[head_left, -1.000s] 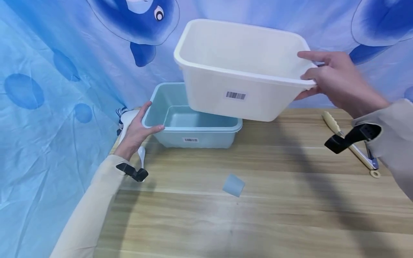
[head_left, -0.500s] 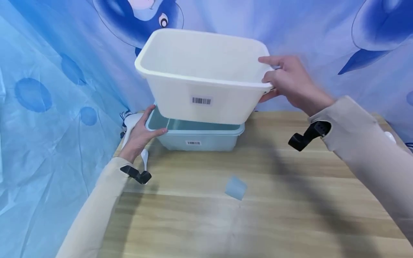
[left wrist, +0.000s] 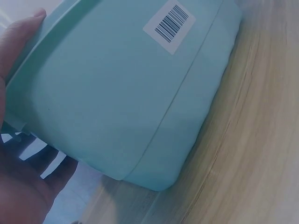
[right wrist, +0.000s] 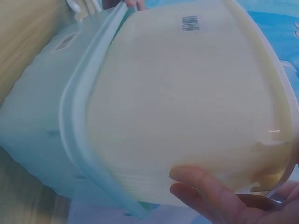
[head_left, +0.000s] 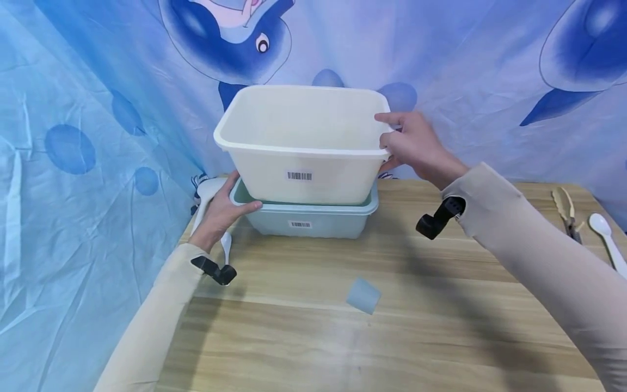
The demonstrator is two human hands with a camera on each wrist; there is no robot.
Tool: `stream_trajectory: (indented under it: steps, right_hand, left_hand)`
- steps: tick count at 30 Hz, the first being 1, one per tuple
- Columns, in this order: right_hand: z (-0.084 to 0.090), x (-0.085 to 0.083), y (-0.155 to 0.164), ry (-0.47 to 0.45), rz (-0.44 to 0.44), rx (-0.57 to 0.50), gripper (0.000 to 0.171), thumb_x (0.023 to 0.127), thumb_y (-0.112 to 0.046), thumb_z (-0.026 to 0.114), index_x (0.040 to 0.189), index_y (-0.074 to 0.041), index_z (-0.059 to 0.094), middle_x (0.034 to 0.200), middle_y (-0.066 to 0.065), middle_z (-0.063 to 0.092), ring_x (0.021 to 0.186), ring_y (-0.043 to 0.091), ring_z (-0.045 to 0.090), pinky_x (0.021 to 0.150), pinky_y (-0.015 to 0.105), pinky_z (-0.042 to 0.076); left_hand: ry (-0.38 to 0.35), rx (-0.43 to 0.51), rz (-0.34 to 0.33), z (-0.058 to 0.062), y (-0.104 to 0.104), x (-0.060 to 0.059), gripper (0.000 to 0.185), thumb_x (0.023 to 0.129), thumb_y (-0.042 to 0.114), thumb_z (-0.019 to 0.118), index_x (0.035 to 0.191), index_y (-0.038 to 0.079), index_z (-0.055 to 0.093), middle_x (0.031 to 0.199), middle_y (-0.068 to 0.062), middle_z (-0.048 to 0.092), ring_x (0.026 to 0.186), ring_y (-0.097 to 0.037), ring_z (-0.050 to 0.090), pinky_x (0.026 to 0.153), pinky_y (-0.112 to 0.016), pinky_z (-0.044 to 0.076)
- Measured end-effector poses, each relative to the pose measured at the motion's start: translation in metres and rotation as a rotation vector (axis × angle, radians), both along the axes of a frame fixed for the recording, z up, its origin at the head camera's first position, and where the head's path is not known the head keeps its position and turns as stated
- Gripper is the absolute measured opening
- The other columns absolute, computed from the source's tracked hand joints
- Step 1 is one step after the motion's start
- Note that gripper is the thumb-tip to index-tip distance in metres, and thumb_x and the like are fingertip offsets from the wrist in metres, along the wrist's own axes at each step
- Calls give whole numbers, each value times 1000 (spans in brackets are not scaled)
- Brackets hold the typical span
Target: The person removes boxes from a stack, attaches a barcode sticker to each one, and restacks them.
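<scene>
A white plastic storage bin [head_left: 264, 171] sits partway inside a light green-blue bin [head_left: 266, 222] that stands on the wooden table. My right hand [head_left: 416, 142] grips the white bin's rim at its right end, with some fingers under the rim in the right wrist view. At the other end, my left hand [head_left: 222, 212] holds the rim corner of the green-blue bin. Its thumb [left wrist: 21, 39] lies over the rim while the other fingers are along the outer end wall. Each bin carries a barcode label on its front. The inside of the lower bin is mostly hidden.
Beside my left hand lie a large white ladle-like utensil [head_left: 208, 189] and a white spoon [head_left: 226, 245]. A small grey-blue piece [head_left: 363, 295] is on the table in front. Tongs [head_left: 567, 212] and another white spoon [head_left: 607, 242] lie at the right. Blue dolphin-print cloth hangs behind.
My right hand has carried the white bin leftward and down into the green-blue bin's opening. The left hand has kept its hold on the lower bin's corner.
</scene>
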State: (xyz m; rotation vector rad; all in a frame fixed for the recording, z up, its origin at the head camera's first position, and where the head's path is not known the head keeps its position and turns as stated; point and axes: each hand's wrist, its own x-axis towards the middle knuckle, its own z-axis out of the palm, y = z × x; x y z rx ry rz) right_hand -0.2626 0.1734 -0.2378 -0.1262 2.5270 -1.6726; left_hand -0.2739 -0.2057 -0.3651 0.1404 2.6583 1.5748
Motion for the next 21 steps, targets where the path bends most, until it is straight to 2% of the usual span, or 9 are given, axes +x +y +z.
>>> stream_trajectory:
  steps: [6, 8, 10, 13, 15, 21]
  right_hand:
    - [-13, -6, 1, 0, 3, 12, 63, 86, -1, 42, 148, -12, 37, 157, 13, 28, 86, 22, 60, 69, 42, 61]
    - [-18, -9, 2, 6, -1, 10, 64, 85, 0, 43, 147, -10, 39, 155, 14, 31, 85, 21, 59, 69, 42, 61]
    - [-24, -11, 2, 13, -4, 11, 64, 83, 1, 43, 147, -9, 40, 148, 17, 40, 81, 20, 59, 68, 42, 60]
    - [-32, -12, 2, 4, -8, 15, 65, 82, 2, 44, 146, -8, 41, 128, 20, 53, 76, 18, 59, 67, 41, 61]
    - [-35, -13, 2, -3, -9, 20, 65, 82, 1, 43, 146, -9, 41, 117, 20, 56, 76, 17, 60, 66, 40, 61]
    - [-37, -14, -1, 7, -15, 44, 64, 82, -1, 43, 146, -10, 41, 108, 19, 59, 75, 16, 62, 65, 38, 61]
  left_hand:
    - [-33, -22, 22, 2, 3, -2, 106, 75, 36, 82, 155, 34, 11, 164, -3, 11, 151, -31, 6, 115, -67, 4]
    - [-41, -19, 25, 2, 5, -3, 108, 75, 37, 82, 155, 34, 10, 164, -3, 8, 151, -30, 4, 115, -68, 4]
    - [-48, -10, 27, 2, 6, -3, 108, 75, 37, 82, 155, 35, 10, 164, -1, 7, 151, -29, 3, 115, -67, 4]
    - [-38, 5, 18, 1, 9, -4, 106, 76, 36, 82, 155, 35, 11, 164, -1, 9, 151, -29, 5, 116, -67, 6]
    - [-26, 13, 4, 0, 10, -4, 104, 76, 35, 81, 154, 36, 12, 163, -2, 11, 150, -28, 7, 116, -65, 8]
    - [-27, 25, -20, 3, 10, -4, 102, 78, 35, 80, 154, 37, 13, 162, -3, 16, 149, -29, 13, 117, -61, 13]
